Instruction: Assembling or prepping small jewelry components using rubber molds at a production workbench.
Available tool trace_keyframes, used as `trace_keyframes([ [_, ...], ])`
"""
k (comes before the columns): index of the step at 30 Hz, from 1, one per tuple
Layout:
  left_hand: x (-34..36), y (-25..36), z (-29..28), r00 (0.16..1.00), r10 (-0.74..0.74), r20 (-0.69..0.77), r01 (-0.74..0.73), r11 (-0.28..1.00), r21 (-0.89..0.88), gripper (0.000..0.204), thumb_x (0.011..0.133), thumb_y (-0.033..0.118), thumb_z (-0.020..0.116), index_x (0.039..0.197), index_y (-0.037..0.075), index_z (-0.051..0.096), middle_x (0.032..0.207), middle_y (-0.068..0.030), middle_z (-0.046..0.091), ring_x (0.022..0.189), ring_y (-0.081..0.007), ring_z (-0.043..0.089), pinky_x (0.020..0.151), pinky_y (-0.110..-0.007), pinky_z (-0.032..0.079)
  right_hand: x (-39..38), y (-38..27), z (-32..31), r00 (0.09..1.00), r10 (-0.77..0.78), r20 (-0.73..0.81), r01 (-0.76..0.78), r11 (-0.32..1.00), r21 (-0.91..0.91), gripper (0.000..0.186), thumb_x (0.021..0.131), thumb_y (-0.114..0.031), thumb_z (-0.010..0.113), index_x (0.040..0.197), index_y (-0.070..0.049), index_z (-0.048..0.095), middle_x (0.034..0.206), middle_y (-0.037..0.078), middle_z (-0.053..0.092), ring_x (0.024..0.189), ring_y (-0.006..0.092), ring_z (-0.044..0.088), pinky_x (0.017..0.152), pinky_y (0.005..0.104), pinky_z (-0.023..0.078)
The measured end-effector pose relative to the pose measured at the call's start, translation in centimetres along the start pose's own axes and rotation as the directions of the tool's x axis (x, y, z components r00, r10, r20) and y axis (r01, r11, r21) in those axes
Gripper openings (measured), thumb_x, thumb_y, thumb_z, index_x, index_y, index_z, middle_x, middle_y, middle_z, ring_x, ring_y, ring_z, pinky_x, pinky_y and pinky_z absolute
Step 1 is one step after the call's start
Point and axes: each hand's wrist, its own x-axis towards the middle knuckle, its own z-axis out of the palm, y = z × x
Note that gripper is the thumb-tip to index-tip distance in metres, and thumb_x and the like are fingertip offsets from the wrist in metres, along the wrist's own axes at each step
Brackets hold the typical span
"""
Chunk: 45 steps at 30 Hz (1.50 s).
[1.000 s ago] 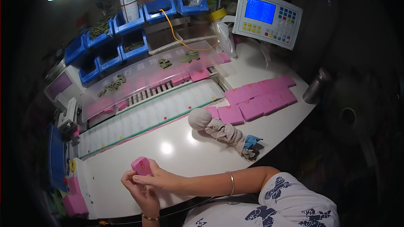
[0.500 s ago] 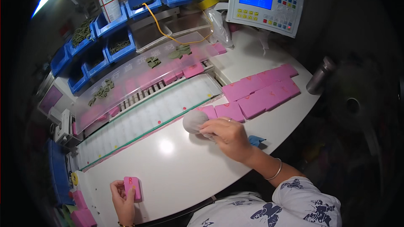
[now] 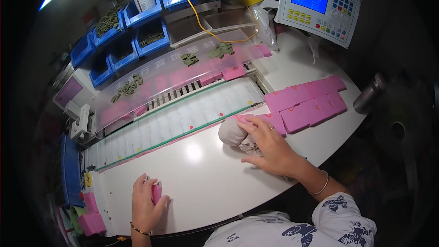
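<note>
My left hand (image 3: 148, 206) is at the near left of the white table, its fingers and thumb around a small pink block (image 3: 156, 193). The block is partly hidden by the hand and looks tilted up. My right hand (image 3: 274, 148) is spread beside a round grey cloth pouch (image 3: 232, 131) with a gathered neck. Thumb and fingers stand apart there, the fingertips over the pouch's edge. The pouch rests on the table next to several flat pink blocks (image 3: 302, 116) laid in rows.
A glass-topped strip (image 3: 183, 126) runs along the table's far side, below a clear sheet bearing green pieces (image 3: 188, 59). Blue bins (image 3: 151, 36) hold more of them. At the right stand a control panel (image 3: 318, 7) and a dark metal flask (image 3: 369, 93).
My right hand has opened from its grip on the grey pouch, which now sits on the table. My left hand has turned over the pink block, tipping it up. The whole view has shifted.
</note>
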Motion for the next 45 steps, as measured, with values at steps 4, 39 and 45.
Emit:
trace_keyframes([
  [4,-0.6,-0.6,0.7,0.999,-0.002,-0.047,0.009,0.988,0.156,0.053,0.074,0.009,0.071,0.123,0.001,0.053,0.128,-0.025,0.047,0.118,-0.0417,0.046,0.101,-0.045,0.04,-0.2,0.4,0.6,0.99,0.019,0.141,0.0,0.992,-0.13,0.079,0.075,-0.01,0.074,0.146,-0.01,0.037,0.123,0.016,0.051,0.109,0.0321,0.052,0.094,0.0411,0.043],
  [39,14.5,16.7,13.5,0.773,0.634,-0.027,-0.634,0.773,-0.003,0.072,0.088,0.047,0.061,0.14,0.002,0.041,0.129,-0.0159,0.048,0.118,-0.0332,0.044,0.101,-0.046,0.033,-6.8,12.2,-16.3,0.685,0.721,-0.104,-0.55,0.606,0.574,0.034,0.08,-0.009,0.07,0.111,0.0,0.059,0.095,0.005,0.064,0.085,0.011,0.061,0.077,0.0251,0.05],
  [45,13.4,17.5,14.0,0.795,0.605,-0.04,-0.606,0.795,-0.008,0.071,0.089,0.047,0.059,0.14,0.003,0.039,0.128,-0.0158,0.048,0.114,-0.0313,0.044,0.096,-0.045,0.033,-5.7,10.6,-14.7,0.674,0.725,-0.14,-0.534,0.61,0.586,0.033,0.079,-0.011,0.072,0.107,0.001,0.061,0.091,0.004,0.064,0.082,0.0109,0.06,0.076,0.026,0.049],
])
